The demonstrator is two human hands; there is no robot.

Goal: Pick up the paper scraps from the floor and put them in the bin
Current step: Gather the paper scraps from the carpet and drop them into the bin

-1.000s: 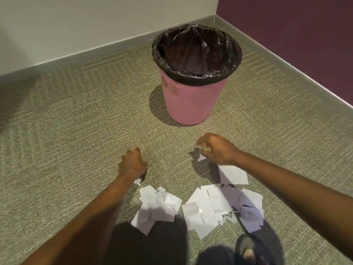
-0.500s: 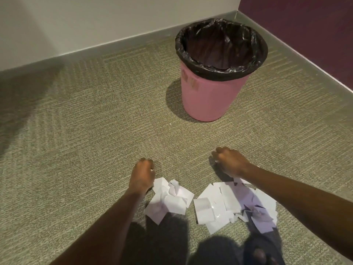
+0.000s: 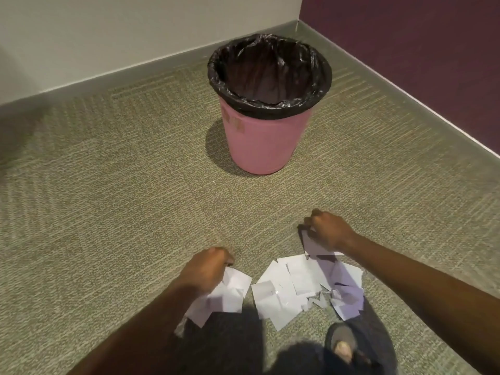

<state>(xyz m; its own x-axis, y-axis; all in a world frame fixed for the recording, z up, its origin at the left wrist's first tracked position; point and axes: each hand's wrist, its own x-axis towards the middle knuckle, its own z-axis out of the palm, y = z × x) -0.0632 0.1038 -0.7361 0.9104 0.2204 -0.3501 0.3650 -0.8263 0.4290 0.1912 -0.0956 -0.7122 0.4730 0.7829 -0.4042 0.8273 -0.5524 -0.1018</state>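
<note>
A pink bin [image 3: 266, 147] lined with a black bin bag [image 3: 270, 74] stands upright on the carpet [image 3: 108, 185], near the corner where a pale wall [image 3: 108, 31] meets a dark purple wall [image 3: 419, 50]. No paper is visible inside the bag.

The white paper scraps [image 3: 300, 285] lie on the carpet in front of the person, well apart from the bin. They form two groups: a smaller pile [image 3: 227, 293] to the left and a wider overlapping spread to the right.

The left hand [image 3: 208, 269] is curled, knuckles up, resting on the top edge of the smaller pile; whether it grips a scrap cannot be determined. The right hand [image 3: 328, 231] is closed around a paper scrap [image 3: 313, 243] at the far edge of the right spread. The two hands are apart. A sandalled foot [image 3: 342, 345] shows at the bottom edge.
</note>
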